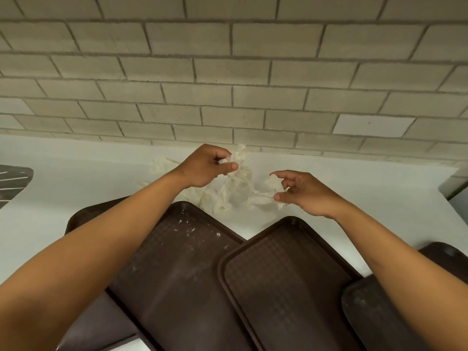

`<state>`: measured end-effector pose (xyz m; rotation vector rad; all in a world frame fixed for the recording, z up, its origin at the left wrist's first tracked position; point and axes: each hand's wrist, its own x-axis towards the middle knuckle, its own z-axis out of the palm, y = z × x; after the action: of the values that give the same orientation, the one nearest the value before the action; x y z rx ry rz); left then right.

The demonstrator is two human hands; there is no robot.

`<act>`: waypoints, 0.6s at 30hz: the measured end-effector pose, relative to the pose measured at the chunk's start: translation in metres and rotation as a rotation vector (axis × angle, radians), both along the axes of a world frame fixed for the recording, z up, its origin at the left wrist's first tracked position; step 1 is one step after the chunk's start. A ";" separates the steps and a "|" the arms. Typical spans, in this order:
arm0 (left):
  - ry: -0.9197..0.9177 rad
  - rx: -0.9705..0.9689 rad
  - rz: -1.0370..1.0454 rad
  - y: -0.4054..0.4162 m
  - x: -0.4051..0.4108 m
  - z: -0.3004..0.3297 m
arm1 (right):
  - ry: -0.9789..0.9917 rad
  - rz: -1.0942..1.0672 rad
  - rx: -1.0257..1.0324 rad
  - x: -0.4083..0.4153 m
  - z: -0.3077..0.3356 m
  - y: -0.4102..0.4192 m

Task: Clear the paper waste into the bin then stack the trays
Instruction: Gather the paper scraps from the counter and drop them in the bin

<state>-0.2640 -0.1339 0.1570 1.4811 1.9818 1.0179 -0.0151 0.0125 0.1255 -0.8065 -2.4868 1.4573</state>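
At the far left edge of the frame a dark ribbed mat [12, 183] lies on the white counter [76, 178]. Across the lower half, brown trays overlap: a crumb-speckled tray [177, 262] at centre, a cleaner tray [286, 279] lapping over its right side, and another tray [369, 315] at lower right. Behind them, against the grey brick wall [228, 84], the crumpled paper napkins [235, 191] sit in a loose heap on the counter. My left hand [205, 168] reaches over the trays and pinches a wad at the heap's upper left. My right hand [301, 191], fingers curled, pinches a napkin at its right end.
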 end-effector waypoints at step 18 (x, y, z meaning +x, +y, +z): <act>-0.242 0.120 0.019 -0.079 0.165 -0.024 | 0.246 -0.071 -0.151 0.151 -0.009 -0.054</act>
<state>-0.0988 -0.2124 0.1334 1.3295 1.7948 1.2791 0.1357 -0.0416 0.1164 -0.6841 -2.1694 1.6266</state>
